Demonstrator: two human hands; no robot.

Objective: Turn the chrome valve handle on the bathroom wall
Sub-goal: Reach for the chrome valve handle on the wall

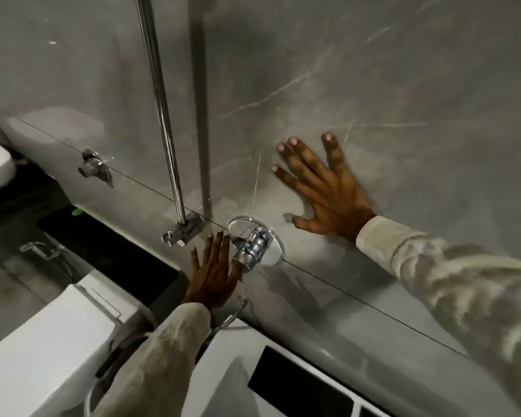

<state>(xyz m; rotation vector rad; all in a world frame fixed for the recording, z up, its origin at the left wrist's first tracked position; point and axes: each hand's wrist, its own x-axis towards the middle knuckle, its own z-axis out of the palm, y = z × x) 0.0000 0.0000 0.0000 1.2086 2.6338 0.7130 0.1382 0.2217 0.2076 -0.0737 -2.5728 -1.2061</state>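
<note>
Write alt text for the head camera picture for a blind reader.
A person's left hand, open, reaches beside the chrome valve handle on a grey wall, while the right hand presses flat against the wall above.

Your valve handle point(254, 246) is bright chrome, sitting on a round chrome plate point(272, 254) that mirrors the grey around it. The wall point(343, 85) is grey marble-look tile with thin pale veins running diagonally. The upright rail point(160, 109) and its bracket point(182, 231) are the same polished chrome, as is the second fitting point(95, 168) far to the left. Both your sleeves point(463, 281) are a pale cream with a faint mottled pattern. The toilet cistern point(51, 335) near left is plain white, and the floor point(18, 278) beside it is grey tile, with a small bright green spot point(78, 210) at the wall's foot.
</note>
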